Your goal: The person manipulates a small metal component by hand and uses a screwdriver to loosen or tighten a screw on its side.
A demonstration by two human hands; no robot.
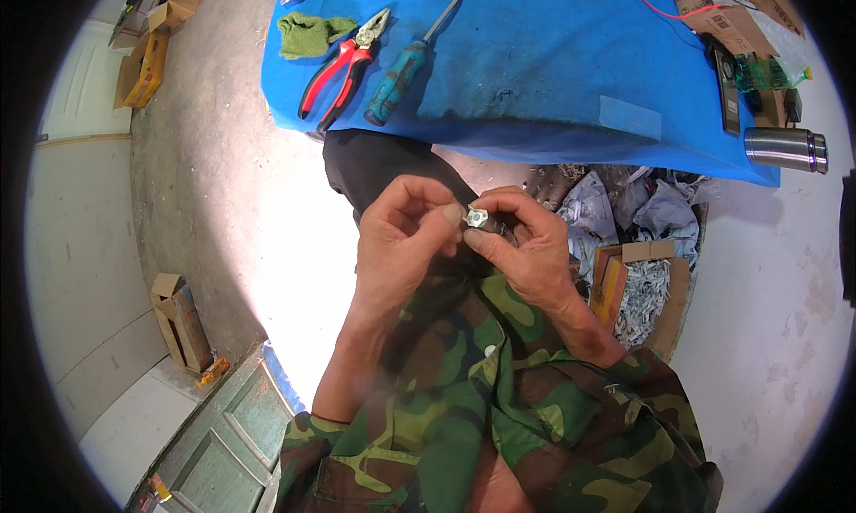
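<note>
- Blue table [544, 67]: screwdriver [399, 80] and pliers [360, 56] lie side by side on it.
- Left hand [399, 236]: fingertips pinched; I can't tell on what.
- Right hand [535, 248]: thumb and fingers closed.
- Metal part [478, 219]: in the right's grip, just beside the left's fingertips.

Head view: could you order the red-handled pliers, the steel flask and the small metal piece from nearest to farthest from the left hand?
1. Small metal piece, held by the right hand.
2. Red-handled pliers, ahead on the blue table.
3. Steel flask, far right.
</note>
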